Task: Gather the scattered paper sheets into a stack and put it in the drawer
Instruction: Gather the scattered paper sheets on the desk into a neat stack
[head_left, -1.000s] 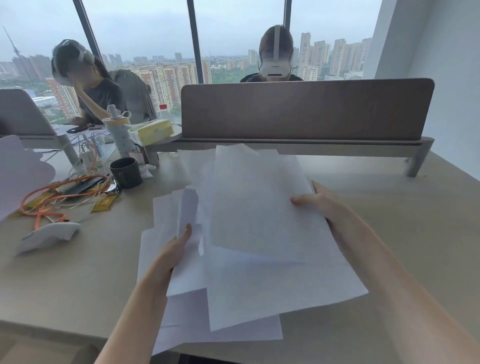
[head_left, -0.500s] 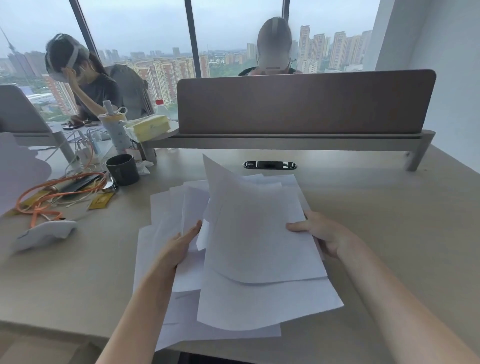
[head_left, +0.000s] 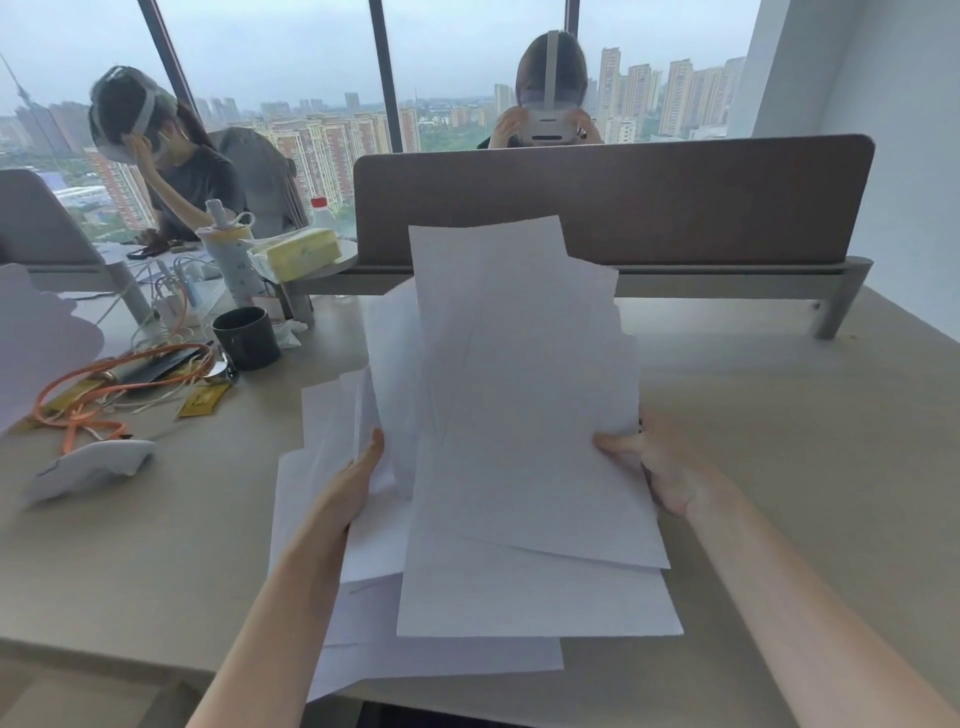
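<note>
Both hands clasp the loose paper sheets (head_left: 524, 415) between them, left hand (head_left: 349, 486) and right hand (head_left: 655, 467) gripping opposite edges, far edges tilted up; bare counter (head_left: 810, 441) lies right.

Soft, grey daylight comes through the windows (head_left: 291, 78) behind the table (head_left: 779, 415), casting faint shadows. Wide-angle bending curves the edges. The picture is slightly soft, with no glare.
</note>
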